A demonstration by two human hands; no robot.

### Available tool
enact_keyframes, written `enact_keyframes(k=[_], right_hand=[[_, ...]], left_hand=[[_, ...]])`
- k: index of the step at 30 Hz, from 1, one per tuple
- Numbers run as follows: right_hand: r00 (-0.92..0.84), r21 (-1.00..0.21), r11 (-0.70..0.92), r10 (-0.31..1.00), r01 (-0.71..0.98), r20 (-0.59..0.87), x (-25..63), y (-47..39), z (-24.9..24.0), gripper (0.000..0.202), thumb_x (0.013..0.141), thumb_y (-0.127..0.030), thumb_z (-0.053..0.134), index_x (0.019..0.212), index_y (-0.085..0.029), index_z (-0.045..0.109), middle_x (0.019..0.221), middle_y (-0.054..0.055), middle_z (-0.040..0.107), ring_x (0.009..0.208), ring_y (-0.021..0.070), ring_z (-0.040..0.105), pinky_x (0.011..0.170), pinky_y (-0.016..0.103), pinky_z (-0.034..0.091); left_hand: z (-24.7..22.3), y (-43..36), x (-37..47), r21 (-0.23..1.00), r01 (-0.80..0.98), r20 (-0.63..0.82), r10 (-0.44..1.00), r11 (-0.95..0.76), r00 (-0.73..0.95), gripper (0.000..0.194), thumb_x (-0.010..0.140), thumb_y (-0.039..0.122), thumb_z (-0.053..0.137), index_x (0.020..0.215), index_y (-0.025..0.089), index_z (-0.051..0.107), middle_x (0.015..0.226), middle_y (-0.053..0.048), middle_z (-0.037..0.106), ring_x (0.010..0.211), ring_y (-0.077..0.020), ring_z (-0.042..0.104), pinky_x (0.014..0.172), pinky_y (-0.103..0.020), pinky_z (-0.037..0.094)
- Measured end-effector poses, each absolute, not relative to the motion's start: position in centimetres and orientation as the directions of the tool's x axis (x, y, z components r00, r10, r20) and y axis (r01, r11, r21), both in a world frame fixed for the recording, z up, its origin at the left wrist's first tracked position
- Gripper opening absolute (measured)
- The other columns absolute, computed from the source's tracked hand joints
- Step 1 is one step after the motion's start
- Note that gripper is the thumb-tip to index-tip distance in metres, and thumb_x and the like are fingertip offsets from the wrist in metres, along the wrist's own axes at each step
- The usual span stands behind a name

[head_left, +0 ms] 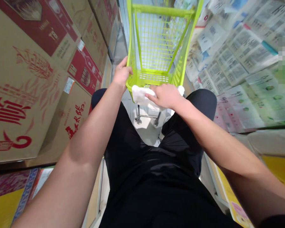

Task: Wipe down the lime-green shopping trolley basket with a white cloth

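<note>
A lime-green plastic shopping cart [165,72] with mesh walls stands in front of my knees, on small metal-legged casters. My left hand [122,73] grips the cart's left edge, its fingers curled over the rim. A white cloth [142,96] is draped over the near rim of the cart. My right hand [165,96] presses the cloth against that rim, with the fingers bent over it. Part of the cloth is hidden under this hand, and a bit of white shows at the right corner of the rim.
Tall stacks of cardboard cartons [19,104] with red print rise close on the left. Packs of wrapped tissue paper [242,91] line the right side. Yellow packages [279,167] lie low at the right. A narrow strip of pale floor [148,136] runs between my legs.
</note>
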State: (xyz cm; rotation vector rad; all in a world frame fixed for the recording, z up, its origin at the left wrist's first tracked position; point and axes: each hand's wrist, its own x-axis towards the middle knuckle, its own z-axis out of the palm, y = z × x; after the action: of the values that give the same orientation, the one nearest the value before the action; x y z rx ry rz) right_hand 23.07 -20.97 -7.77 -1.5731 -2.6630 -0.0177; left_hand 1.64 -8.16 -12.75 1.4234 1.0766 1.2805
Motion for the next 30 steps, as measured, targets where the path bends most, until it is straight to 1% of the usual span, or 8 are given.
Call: enact_keyframes(k=[2, 5, 8, 12, 17, 21, 25, 30], right_hand=[[-0.473, 0.028, 0.472, 0.877, 0.881, 0.086, 23.5, -22.1, -8.0, 0.062, 0.106, -0.062, 0.033, 0.125, -0.015, 0.068, 0.1, 0.017, 0.077, 0.088, 0.0327, 0.068, 0.074, 0.038, 0.038], [-0.515, 0.063, 0.512, 0.84, 0.856, 0.172, 23.5, -23.7, -8.6, 0.056, 0.111, -0.052, 0.027, 0.119, -0.016, 0.069, 0.105, 0.015, 0.077, 0.09, 0.0291, 0.068, 0.074, 0.037, 0.035], [-0.551, 0.076, 0.55, 0.799, 0.832, 0.241, 23.4, -24.6, -8.9, 0.053, 0.113, -0.043, 0.023, 0.121, -0.017, 0.069, 0.107, 0.013, 0.077, 0.091, 0.0257, 0.067, 0.073, 0.036, 0.033], [-0.622, 0.11, 0.614, 0.755, 0.782, 0.209, 24.7, -24.9, -8.1, 0.051, 0.113, -0.039, 0.025, 0.11, -0.016, 0.071, 0.092, 0.012, 0.076, 0.08, 0.0235, 0.064, 0.071, 0.035, 0.032], [-0.847, 0.096, 0.845, 0.511, 0.526, 0.148, 27.5, -23.7, -6.7, 0.049, 0.111, -0.039, 0.025, 0.101, -0.018, 0.069, 0.088, 0.011, 0.072, 0.081, 0.0241, 0.06, 0.082, 0.037, 0.039], [-0.921, 0.078, 0.922, 0.367, 0.379, 0.133, 28.7, -22.1, -6.2, 0.045, 0.108, -0.043, 0.033, 0.093, -0.022, 0.069, 0.091, 0.011, 0.071, 0.089, 0.0254, 0.059, 0.09, 0.04, 0.04], [-0.909, 0.093, 0.907, 0.4, 0.411, 0.12, 29.3, -20.8, -5.0, 0.045, 0.107, -0.048, 0.036, 0.097, -0.022, 0.072, 0.096, 0.012, 0.073, 0.098, 0.028, 0.059, 0.102, 0.045, 0.037], [-0.777, 0.031, 0.795, 0.583, 0.606, 0.237, 30.7, -19.3, -4.2, 0.056, 0.103, -0.062, 0.039, 0.119, -0.02, 0.071, 0.113, 0.014, 0.073, 0.11, 0.0321, 0.059, 0.111, 0.052, 0.032]], left_hand=[[-12.8, -8.3, 1.1, 0.978, -0.046, 0.208, 0.977, -0.205, 0.051, 0.059, 0.063, 0.024, 0.057, 0.121, 0.033, 0.064, 0.108, 0.011, 0.076, 0.112, -0.0178, 0.057, 0.095, -0.034, 0.05], [-12.7, -8.8, 0.5, 0.971, -0.134, 0.205, 0.978, -0.197, 0.042, 0.058, 0.059, 0.02, 0.058, 0.115, 0.028, 0.069, 0.107, 0.006, 0.076, 0.107, -0.0204, 0.062, 0.086, -0.032, 0.052], [-12.3, -9.6, -0.1, 0.973, -0.137, 0.193, 0.979, -0.183, 0.06, 0.062, 0.059, 0.017, 0.055, 0.12, 0.023, 0.068, 0.114, -0.001, 0.075, 0.097, -0.0209, 0.068, 0.08, -0.032, 0.054], [-11.5, -10.6, -1.2, 0.983, -0.101, 0.162, 0.985, -0.155, 0.066, 0.071, 0.057, 0.012, 0.052, 0.126, 0.021, 0.068, 0.118, -0.003, 0.076, 0.093, -0.021, 0.07, 0.078, -0.032, 0.056], [-11.0, -11.4, -2.8, 0.992, -0.013, 0.126, 0.992, -0.126, 0.019, 0.081, 0.054, 0.009, 0.052, 0.131, 0.022, 0.072, 0.122, 0.0, 0.078, 0.108, -0.0249, 0.072, 0.09, -0.035, 0.061], [-10.7, -12.0, -3.8, 0.997, -0.001, 0.071, 0.997, -0.071, 0.008, 0.091, 0.051, 0.008, 0.052, 0.139, 0.021, 0.068, 0.123, 0.0, 0.078, 0.113, -0.027, 0.072, 0.094, -0.038, 0.062], [-10.3, -12.6, -4.3, 0.997, 0.022, 0.068, 0.998, -0.068, -0.011, 0.088, 0.052, 0.007, 0.053, 0.137, 0.022, 0.07, 0.127, 0.001, 0.077, 0.116, -0.027, 0.071, 0.094, -0.036, 0.061], [-10.3, -11.9, -4.8, 0.973, 0.18, 0.16, 0.985, -0.147, -0.06, 0.075, 0.059, 0.009, 0.06, 0.131, 0.019, 0.074, 0.119, -0.003, 0.079, 0.108, -0.0281, 0.071, 0.094, -0.04, 0.058]])
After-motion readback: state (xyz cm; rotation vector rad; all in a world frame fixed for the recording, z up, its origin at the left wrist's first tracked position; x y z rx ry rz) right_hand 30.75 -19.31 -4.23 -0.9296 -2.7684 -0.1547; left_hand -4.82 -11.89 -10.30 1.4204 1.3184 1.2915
